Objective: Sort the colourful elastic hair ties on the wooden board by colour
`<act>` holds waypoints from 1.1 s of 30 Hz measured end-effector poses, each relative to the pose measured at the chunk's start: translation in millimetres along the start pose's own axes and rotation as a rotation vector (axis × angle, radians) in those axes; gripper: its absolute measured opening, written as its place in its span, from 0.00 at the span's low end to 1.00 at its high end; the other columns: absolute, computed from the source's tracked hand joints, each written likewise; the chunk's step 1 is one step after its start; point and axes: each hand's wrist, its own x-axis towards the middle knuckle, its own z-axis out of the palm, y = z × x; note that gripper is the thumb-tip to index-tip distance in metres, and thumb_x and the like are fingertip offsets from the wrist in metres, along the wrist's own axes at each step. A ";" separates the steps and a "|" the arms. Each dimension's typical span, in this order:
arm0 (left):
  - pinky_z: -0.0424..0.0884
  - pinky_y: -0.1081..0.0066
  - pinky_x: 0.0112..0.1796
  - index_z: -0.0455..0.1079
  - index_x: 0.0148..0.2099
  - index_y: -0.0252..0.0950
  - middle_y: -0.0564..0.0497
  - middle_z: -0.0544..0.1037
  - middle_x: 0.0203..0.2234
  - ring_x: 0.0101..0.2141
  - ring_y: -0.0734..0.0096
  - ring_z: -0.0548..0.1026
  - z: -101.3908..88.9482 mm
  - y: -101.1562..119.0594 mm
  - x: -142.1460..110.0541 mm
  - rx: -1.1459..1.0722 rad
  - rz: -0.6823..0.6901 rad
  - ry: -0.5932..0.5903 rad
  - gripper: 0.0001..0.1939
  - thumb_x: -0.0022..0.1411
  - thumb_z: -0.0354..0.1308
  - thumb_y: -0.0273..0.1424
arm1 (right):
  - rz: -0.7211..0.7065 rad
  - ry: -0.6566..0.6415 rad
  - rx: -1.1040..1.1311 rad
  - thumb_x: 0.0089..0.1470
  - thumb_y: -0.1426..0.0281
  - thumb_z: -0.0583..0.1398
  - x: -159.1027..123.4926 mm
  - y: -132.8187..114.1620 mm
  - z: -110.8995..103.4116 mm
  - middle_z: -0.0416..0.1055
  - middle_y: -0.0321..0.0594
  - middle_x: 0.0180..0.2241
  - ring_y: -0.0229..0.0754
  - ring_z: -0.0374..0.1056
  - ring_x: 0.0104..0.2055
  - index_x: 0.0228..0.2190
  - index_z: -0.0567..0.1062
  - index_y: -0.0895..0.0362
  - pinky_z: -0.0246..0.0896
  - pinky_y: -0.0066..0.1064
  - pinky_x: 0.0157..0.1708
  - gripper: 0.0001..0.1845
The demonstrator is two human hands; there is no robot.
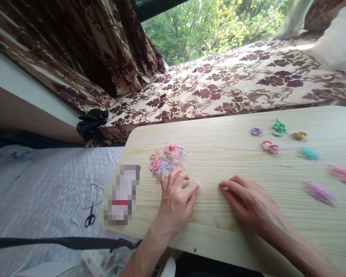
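Note:
My left hand [175,196] lies over the wooden table, thumb and index tips pinched together. A small pale bit shows at those tips, too small to name. Its other fingers are curled loosely at the near edge of a tangled pile of multicoloured thin strands and small bands [168,157]. To the right, my right hand [245,194] rests low over the table with its fingers closed together at the tips. Whatever it may hold is hidden. A gap of bare wood separates the two hands.
Right of my hands lie purple bands [256,131], green bands [279,128], yellow-brown bands [299,135], pink bands [270,147], and blue [309,153], pink [344,175] and purple strand bundles [320,193]. A blurred-out flat object [122,194] is at the left edge; scissors [90,219] lie on the bed.

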 end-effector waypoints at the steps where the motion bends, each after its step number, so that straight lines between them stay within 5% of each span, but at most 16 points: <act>1: 0.48 0.42 0.61 0.74 0.45 0.45 0.49 0.74 0.41 0.55 0.58 0.65 0.2 0.9 -0.4 -0.021 0.001 0.004 0.12 0.64 0.55 0.25 | 0.002 0.000 -0.002 0.62 0.69 0.52 -0.3 -0.2 0.1 0.72 0.38 0.31 0.40 0.70 0.33 0.36 0.75 0.52 0.63 0.33 0.35 0.12; 6: 0.49 0.44 0.61 0.72 0.37 0.40 0.51 0.77 0.36 0.53 0.59 0.68 2.3 2.7 1.5 -0.107 -0.056 0.039 0.06 0.63 0.55 0.25 | 0.005 -0.006 -0.014 0.61 0.70 0.52 -1.9 -0.2 1.4 0.72 0.38 0.32 0.40 0.70 0.34 0.37 0.75 0.53 0.62 0.33 0.36 0.11; 12: 0.48 0.43 0.60 0.72 0.43 0.40 0.51 0.77 0.38 0.51 0.59 0.68 8.7 5.0 10.2 -0.074 -0.109 0.011 0.07 0.62 0.57 0.25 | 0.033 -0.017 -0.027 0.60 0.70 0.52 -1.0 -0.9 1.0 0.73 0.38 0.32 0.40 0.70 0.34 0.37 0.75 0.53 0.61 0.33 0.35 0.11; 19: 0.48 0.43 0.61 0.71 0.34 0.39 0.52 0.75 0.34 0.49 0.61 0.68 7.6 7.1 11.9 -0.086 -0.063 -0.025 0.06 0.63 0.55 0.26 | 0.032 -0.097 -0.031 0.59 0.71 0.52 4.8 -10.4 -6.9 0.73 0.38 0.31 0.39 0.69 0.31 0.34 0.76 0.53 0.60 0.31 0.32 0.12; 33: 0.52 0.43 0.59 0.69 0.33 0.38 0.50 0.75 0.35 0.50 0.60 0.68 -0.2 6.0 6.2 -0.107 -0.081 -0.058 0.06 0.63 0.54 0.25 | 0.027 -0.100 0.034 0.58 0.73 0.54 10.1 -27.8 5.1 0.74 0.39 0.33 0.37 0.69 0.30 0.36 0.76 0.55 0.61 0.29 0.30 0.10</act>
